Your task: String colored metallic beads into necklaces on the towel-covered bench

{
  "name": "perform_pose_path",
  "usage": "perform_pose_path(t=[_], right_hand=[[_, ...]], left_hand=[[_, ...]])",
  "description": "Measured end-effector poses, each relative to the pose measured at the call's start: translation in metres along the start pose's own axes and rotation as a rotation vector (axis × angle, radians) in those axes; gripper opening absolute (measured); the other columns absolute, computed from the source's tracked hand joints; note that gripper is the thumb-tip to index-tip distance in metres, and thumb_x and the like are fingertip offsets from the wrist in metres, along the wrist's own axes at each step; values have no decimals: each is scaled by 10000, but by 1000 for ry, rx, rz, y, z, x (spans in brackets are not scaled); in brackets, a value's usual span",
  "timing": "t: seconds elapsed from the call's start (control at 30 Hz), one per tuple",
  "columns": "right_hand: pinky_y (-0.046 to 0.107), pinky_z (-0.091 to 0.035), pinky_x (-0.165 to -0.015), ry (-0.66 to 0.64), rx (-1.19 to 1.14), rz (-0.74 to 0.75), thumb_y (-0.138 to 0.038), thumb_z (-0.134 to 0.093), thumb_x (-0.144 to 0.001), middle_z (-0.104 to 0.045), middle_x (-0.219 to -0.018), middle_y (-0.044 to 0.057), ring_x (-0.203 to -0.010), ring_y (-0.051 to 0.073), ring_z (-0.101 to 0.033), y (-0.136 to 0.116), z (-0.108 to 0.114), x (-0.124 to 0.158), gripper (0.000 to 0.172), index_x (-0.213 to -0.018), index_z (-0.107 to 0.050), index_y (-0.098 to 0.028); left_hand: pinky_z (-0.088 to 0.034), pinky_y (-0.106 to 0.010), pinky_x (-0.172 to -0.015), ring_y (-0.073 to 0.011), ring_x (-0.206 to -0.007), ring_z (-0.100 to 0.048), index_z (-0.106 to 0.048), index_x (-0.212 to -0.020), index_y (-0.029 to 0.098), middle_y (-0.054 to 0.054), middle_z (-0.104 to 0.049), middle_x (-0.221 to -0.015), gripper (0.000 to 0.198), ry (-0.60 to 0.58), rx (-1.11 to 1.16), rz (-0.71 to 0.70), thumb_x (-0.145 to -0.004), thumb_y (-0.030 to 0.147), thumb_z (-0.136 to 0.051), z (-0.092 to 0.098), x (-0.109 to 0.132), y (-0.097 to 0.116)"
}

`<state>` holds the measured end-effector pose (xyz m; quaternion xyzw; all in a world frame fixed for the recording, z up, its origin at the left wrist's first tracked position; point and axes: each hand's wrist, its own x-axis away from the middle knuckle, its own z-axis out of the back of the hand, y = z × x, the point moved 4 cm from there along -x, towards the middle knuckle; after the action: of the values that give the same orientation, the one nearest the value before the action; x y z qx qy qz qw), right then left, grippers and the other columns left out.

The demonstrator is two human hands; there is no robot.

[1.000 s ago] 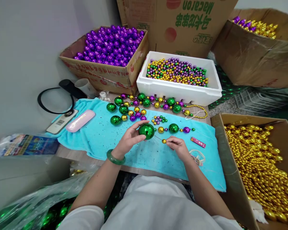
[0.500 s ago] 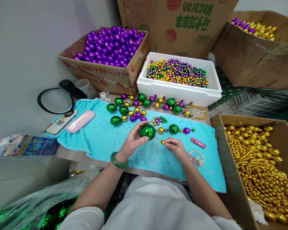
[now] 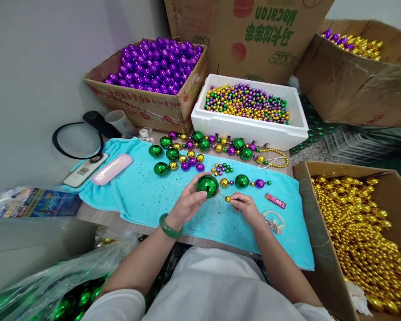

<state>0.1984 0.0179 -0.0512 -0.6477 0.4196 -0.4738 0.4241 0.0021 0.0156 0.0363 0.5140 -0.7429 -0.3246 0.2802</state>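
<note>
My left hand (image 3: 187, 203) is closed around a large shiny green bead (image 3: 207, 186) above the turquoise towel (image 3: 147, 196). Between finger and thumb, my right hand (image 3: 246, 208) pinches at a small gold bead (image 3: 227, 199). A thin needle-like line runs from this gold bead to the right side of the green one; whether it enters the hole I cannot tell. Just behind my hands lies a strung row with a gold bead (image 3: 224, 183), a green bead (image 3: 242, 180) and a purple bead (image 3: 259, 183). Loose small beads (image 3: 222, 168) sit behind that row.
A finished-looking bead strand (image 3: 204, 144) lies along the towel's back edge. Behind stand a white foam box (image 3: 250, 129) of small beads and a carton (image 3: 137, 107) of purple beads. A gold-bead carton (image 3: 316, 232) is at right; a pink case (image 3: 112, 169) and phone (image 3: 83, 171) at left.
The green bead and my left hand have shifted slightly right and down, closer to the small gold bead. My right hand has barely moved and keeps its pinch.
</note>
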Motion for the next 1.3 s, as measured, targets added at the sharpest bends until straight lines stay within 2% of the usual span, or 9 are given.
perform_pose_path(t=[0.27,0.5,0.63,0.8,1.0,1.13,1.3], right_hand=[[230,-270,-435,-19,-135,-111,-368,-793,-589,-522,-511,-34,-442,78,-385,19,-15,0,240,-685,-692,-173],[237,-328,-469,-49,0,2,-379,-789,-607,-572,-643,-14,-483,73,-408,-3,-15,-1,228,-642,-694,-175],[239,-320,-465,-52,-74,-34,-390,-794,-598,-556,-593,-23,-480,84,-418,2,-19,0,241,-677,-698,-183],[233,-291,-448,-58,-150,-53,-358,-799,-598,-557,-596,-24,-458,76,-421,8,-23,1,214,-687,-707,-186],[241,-324,-467,-30,-8,47,-356,-793,-601,-580,-666,-4,-487,74,-415,-12,-18,-1,202,-650,-706,-181],[238,-314,-462,-22,-17,46,-364,-786,-612,-563,-627,-10,-487,81,-405,-16,-18,3,198,-664,-707,-190],[240,-299,-462,-12,-84,6,-381,-778,-613,-536,-586,-17,-488,88,-400,-9,-20,7,211,-670,-697,-195]], left_hand=[[-473,-437,-949,-246,-990,-642,-546,-1237,235,-61,-649,-1077,582,28,58,-19,-698,323,-745,-2,3,1],[-494,-404,-885,-231,-932,-634,-576,-1208,209,-66,-643,-1012,549,-8,-56,0,-702,337,-744,-8,4,9],[-486,-366,-884,-220,-951,-618,-565,-1226,217,-68,-629,-1056,604,-14,-88,-38,-671,337,-771,-12,5,12],[-478,-384,-902,-238,-971,-615,-555,-1231,210,-80,-632,-1084,638,-11,-100,-72,-652,360,-778,-14,3,13],[-508,-401,-857,-269,-1000,-622,-557,-1215,196,-100,-634,-1097,565,-25,-90,-52,-714,402,-715,-12,0,15],[-502,-407,-874,-259,-995,-622,-554,-1208,214,-89,-640,-1096,567,-17,-137,-109,-701,389,-737,-13,-1,19],[-500,-401,-871,-259,-1006,-607,-573,-1191,204,-92,-640,-1097,539,9,-222,-193,-718,421,-716,-8,-3,24]])
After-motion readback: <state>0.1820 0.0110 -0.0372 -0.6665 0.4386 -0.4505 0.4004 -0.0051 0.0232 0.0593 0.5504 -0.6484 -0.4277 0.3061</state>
